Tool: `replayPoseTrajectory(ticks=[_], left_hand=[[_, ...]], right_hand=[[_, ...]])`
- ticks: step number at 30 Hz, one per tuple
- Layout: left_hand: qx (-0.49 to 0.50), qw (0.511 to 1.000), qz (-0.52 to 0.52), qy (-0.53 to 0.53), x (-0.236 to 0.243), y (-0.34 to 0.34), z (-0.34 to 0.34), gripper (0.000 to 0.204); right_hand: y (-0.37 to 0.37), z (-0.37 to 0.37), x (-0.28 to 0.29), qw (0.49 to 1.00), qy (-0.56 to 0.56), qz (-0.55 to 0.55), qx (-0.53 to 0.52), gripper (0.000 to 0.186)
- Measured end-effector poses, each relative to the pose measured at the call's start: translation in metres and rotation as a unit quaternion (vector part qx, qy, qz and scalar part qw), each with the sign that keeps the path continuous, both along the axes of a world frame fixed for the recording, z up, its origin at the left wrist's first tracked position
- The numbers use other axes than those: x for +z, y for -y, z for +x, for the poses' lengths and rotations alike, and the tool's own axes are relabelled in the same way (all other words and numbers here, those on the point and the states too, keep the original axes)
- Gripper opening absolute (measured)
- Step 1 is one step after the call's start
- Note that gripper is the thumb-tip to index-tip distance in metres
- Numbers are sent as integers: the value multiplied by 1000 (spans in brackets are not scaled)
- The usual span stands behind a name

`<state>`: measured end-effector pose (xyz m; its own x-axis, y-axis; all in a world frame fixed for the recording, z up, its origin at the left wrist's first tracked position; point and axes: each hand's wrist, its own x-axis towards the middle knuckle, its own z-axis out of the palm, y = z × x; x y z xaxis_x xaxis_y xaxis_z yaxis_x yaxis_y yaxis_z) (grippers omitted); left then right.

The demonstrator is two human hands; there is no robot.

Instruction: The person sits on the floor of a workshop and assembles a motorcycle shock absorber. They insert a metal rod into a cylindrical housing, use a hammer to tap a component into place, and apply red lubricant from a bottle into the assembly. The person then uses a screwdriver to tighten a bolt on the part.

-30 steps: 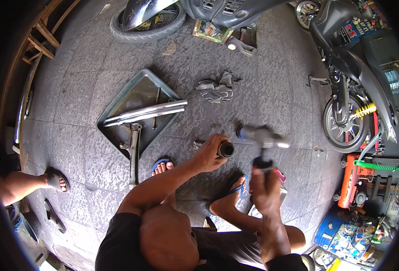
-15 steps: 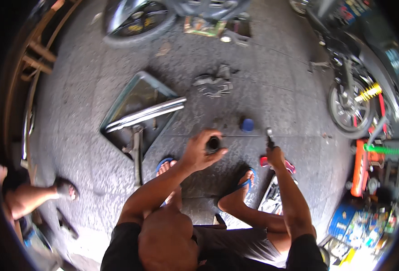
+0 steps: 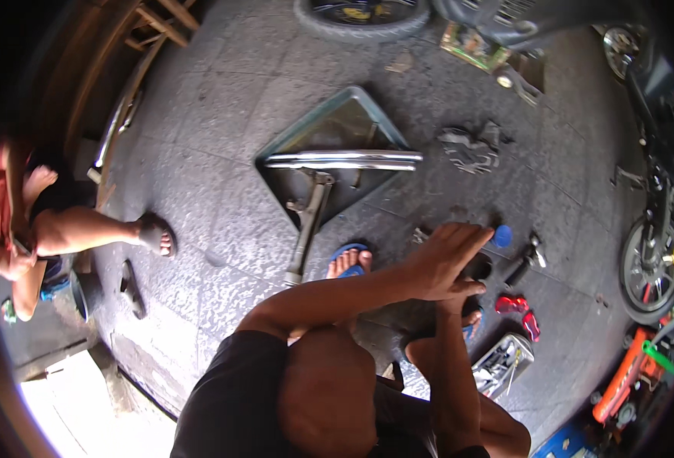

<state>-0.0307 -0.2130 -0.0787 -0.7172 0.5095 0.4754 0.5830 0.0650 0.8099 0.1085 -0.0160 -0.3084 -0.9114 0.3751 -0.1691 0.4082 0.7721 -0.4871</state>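
My left hand (image 3: 448,259) has its fingers stretched and its thumb apart beside a dark cylindrical tube (image 3: 477,269). My right hand (image 3: 451,304) is beneath it at the tube, its fingers hidden. To their right a hammer (image 3: 525,262) lies on the tiles, near a blue cap (image 3: 503,237) and two red objects (image 3: 512,304). A long metal case (image 3: 505,360) lies lower right. Left of my hands a metal tray (image 3: 278,185) holds two chrome tubes (image 3: 345,161) and a dull fork leg (image 3: 312,210).
Another person's leg (image 3: 85,229) and hands are at the left, near a wooden rack (image 3: 165,27). A motorcycle wheel (image 3: 650,267) and orange tank (image 3: 619,382) line the right. A crumpled glove (image 3: 470,149) and a loose tyre (image 3: 360,27) lie farther off.
The hammer has left my right hand and lies on the floor. My right hand has moved left to the tube under my left hand, whose fingers have straightened. The view has swung round.
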Motion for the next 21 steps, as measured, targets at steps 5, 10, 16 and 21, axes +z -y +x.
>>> replayPoseTrajectory(ticks=[5, 10, 16, 21], left_hand=[[4, 945, -182, 271, -26, 88, 12, 38], [118, 879, -358, 291, -59, 139, 76, 32], [113, 904, -352, 213, -131, 161, 119, 33], [117, 898, -366, 214, -127, 154, 114, 33]], right_hand=[[96, -67, 133, 880, -245, -403, -59, 39], [97, -70, 155, 898, -252, -355, -64, 28], [103, -76, 159, 916, -218, -331, -55, 28], [108, -83, 160, 910, -232, -343, -19, 28]])
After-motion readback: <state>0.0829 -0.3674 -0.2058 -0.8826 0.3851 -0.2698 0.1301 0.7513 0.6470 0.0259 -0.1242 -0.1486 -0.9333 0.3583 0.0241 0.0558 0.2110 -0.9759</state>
